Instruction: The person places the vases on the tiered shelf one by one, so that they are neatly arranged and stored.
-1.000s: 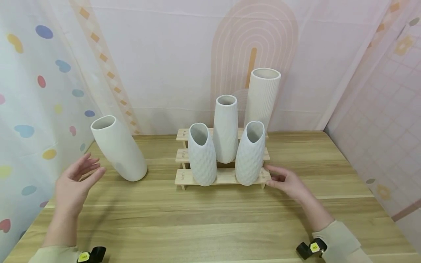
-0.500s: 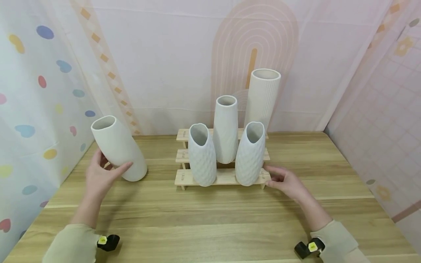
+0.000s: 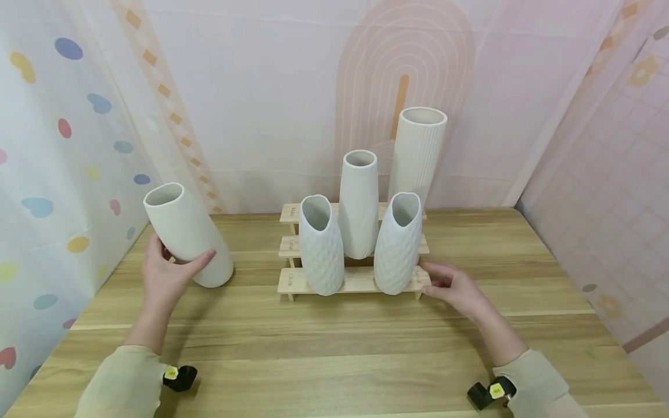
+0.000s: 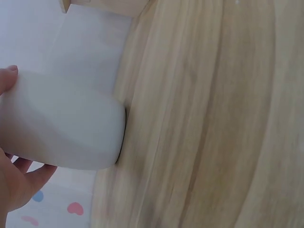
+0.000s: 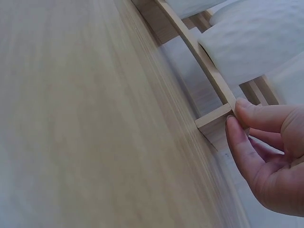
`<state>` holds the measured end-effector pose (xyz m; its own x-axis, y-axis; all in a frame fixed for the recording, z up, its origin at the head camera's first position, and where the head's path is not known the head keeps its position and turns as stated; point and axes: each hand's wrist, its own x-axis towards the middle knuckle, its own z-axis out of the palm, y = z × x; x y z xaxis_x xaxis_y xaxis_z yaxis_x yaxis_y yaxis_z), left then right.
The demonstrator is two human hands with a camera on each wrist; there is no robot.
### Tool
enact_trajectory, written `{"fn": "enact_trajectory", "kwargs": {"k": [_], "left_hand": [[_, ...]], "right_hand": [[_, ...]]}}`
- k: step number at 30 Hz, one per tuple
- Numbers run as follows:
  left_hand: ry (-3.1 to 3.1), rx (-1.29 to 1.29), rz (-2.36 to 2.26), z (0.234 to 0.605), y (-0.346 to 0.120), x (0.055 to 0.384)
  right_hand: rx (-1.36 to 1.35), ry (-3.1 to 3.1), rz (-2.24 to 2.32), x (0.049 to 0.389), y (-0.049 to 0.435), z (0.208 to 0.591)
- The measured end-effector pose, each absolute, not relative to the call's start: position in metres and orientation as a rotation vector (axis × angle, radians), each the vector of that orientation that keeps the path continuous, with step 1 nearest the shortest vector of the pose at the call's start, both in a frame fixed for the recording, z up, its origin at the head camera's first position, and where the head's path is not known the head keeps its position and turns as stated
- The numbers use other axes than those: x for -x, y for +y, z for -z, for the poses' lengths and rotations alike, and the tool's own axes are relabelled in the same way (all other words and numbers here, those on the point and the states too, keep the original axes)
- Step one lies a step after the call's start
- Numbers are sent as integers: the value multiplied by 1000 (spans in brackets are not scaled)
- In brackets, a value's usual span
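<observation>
A smooth white vase [image 3: 190,232] stands on the table at the left. My left hand [image 3: 166,276] grips its lower half, thumb across the front and fingers round the far side. In the left wrist view the vase's base [image 4: 111,128] meets the wood. At the right end of a three-step wooden stand [image 3: 359,281], my right hand [image 3: 459,293] pinches the lowest board between thumb and finger; the right wrist view shows the fingertips at that board's corner. Two dimpled white vases, one left [image 3: 322,261] and one right [image 3: 397,261], stand on the lowest step.
A slim white vase [image 3: 359,215] stands on the middle step. Behind it at the right rises a tall ribbed vase [image 3: 418,154]. The wooden table [image 3: 313,360] ends at a patterned curtain [image 3: 251,104] at the back, with more curtains along both sides.
My left hand has moved right and forward from beside the smooth vase and now grips it. That vase keeps its place. The right hand stays at the stand's end.
</observation>
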<state>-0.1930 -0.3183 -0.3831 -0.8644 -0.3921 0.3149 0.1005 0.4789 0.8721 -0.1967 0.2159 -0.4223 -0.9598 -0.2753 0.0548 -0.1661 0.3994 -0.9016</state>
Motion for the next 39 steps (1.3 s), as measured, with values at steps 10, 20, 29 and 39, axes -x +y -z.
{"fn": "enact_trajectory", "kwargs": {"k": [10,20,29,39], "left_hand": [[-2246,-205,1368,365,-300,194],[-2182,-22,1414,306,-266,202],[-2159,90,1512,282,-234,216],[-2156,144,1553,278,-206,232]], "right_hand": [[409,2520,1634,194,219,421],[409,2515,1647,193,220,421],[414,2544,1621,191,220,419],[420,2553,1614,192,219,420]]}}
